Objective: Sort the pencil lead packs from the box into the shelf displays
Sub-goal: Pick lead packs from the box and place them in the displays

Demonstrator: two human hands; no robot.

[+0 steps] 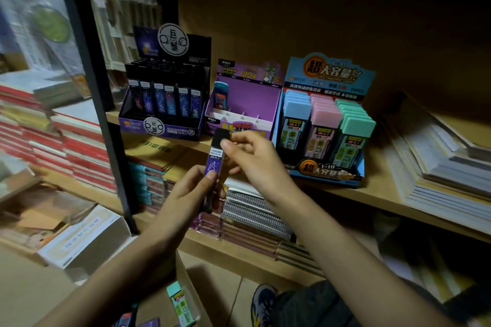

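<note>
- My left hand (191,191) grips the lower half of a purple lead pack (214,160), with the thumb pressed on its front and the fingers curled behind.
- My right hand (255,159) pinches the pack's black cap (221,137) between thumb and fingertips.
- The pack stands nearly upright in the air, in front of the shelf edge (377,195), and touches no display.
- Just behind the cap sits the purple display (255,98). It is open-topped and mostly bare inside, with one blue pack (220,98) standing at its left side.
- Just beside it on the left, the black display (170,127) is filled with rows of dark packs.
- On its right, the blue display (326,170) is filled with blue, pink and green packs.
- A black post (90,82) rises near the black display's left side.
- Far right, stacked paper (438,167) lies on the shelf, with a strip of bare board between it and the blue display.
- Spiral notebooks (252,210) lie on the lower shelf under my right wrist.
- Below my forearms the cardboard box (192,284) stands open, and a green pack (180,305) lies inside it.
</note>
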